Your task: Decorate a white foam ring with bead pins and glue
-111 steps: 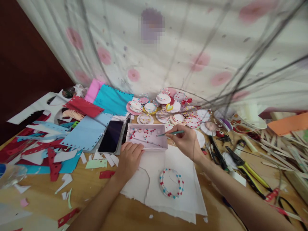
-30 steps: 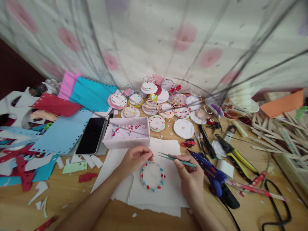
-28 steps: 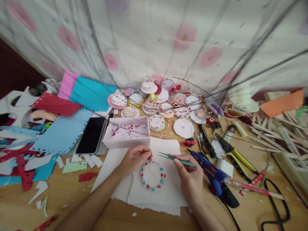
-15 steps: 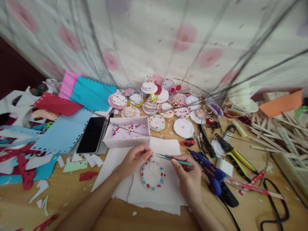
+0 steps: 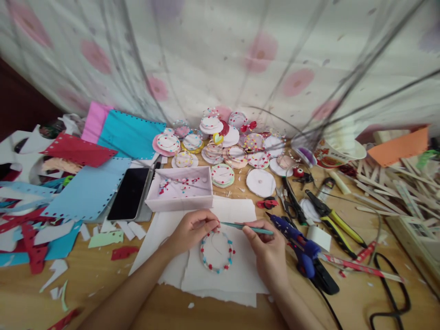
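My left hand [image 5: 195, 230] has thumb and forefinger pinched together at the top of a ring of red, blue and white beads [image 5: 231, 260]. What exactly lies between those fingertips is partly hidden; a bit of red shows there. Teal tweezers [image 5: 233, 225] are held in my right hand [image 5: 268, 250], their tips pointing left and meeting the left fingertips. Inside the ring runs a thin curved thread or wire. Under both hands lie sheets of white paper [image 5: 237, 284]. Just behind stands a white open box [image 5: 178, 204] with small red, blue and white beads inside.
Decorated paper discs [image 5: 235, 156] crowd the back. On the right lie a blue glue gun [image 5: 292, 233], yellow-black pliers [image 5: 335, 224], black-handled scissors [image 5: 392, 293] and wooden sticks [image 5: 392, 188]. A phone [image 5: 129, 195] and coloured paper scraps [image 5: 85, 190] cover the left.
The tweezers' tips have moved slightly left and reached my left fingertips. The view has shifted a little; the beaded ring lies much as before.
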Tool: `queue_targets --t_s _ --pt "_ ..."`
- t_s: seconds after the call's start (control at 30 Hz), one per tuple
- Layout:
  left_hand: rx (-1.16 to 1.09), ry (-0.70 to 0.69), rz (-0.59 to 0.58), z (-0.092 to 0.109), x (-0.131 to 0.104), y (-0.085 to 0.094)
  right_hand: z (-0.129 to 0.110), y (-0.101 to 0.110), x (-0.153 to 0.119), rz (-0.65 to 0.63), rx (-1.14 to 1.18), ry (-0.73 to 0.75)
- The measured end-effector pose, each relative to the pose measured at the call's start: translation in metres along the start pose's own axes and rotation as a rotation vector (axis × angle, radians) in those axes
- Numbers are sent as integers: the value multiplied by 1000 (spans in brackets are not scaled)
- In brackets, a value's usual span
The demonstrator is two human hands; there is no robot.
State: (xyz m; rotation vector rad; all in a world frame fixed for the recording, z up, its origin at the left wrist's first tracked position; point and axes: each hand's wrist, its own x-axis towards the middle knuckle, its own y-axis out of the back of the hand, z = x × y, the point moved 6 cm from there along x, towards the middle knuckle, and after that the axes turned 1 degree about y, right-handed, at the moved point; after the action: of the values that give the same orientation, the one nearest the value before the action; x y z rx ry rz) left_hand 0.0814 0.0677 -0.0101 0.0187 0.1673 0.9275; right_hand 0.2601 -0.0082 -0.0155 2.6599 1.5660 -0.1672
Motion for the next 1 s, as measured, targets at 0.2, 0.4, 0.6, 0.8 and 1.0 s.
queue_targets --t_s 0.2,0.4,0.6,0.8,1.0 --pt "41 -32 -20 4 0 0 -2 0 0 -5 24 13" --pt "36 -41 -11 5 0 0 2 -2 0 -26 29 -9" --pt "36 -36 3 5 1 -1 2 -1 0 -18 40 -12" --pt "69 -69 100 22 -9 18 -9 5 -1 36 79 43" --pt "455 -366 428 71 -6 74 -15 7 -4 18 129 96"
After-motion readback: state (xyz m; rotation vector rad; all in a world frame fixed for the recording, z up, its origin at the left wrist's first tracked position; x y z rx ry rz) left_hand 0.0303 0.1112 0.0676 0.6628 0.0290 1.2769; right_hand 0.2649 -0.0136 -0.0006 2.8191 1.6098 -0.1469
